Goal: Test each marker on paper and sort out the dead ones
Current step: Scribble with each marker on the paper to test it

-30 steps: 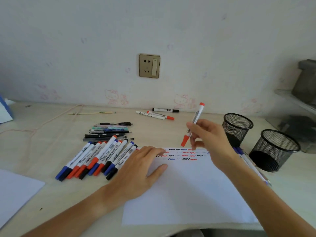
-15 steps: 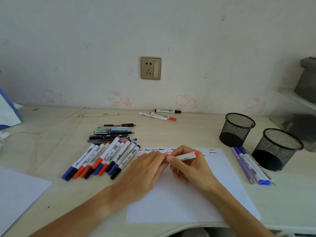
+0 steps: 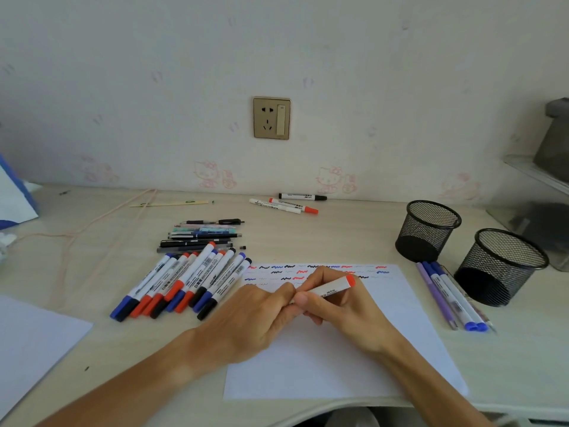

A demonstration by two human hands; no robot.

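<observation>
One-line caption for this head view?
Both hands hold a red marker over scribble-marked paper, beside rows of markers.

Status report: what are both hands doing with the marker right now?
Right hand grips red marker above paper. Left hand pinches its near end; cap state hidden. Nothing in the way.

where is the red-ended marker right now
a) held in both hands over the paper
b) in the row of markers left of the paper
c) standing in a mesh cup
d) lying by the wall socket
a: the red-ended marker is held by the right hand while the left hand pinches its other end, both above the paper.
</observation>
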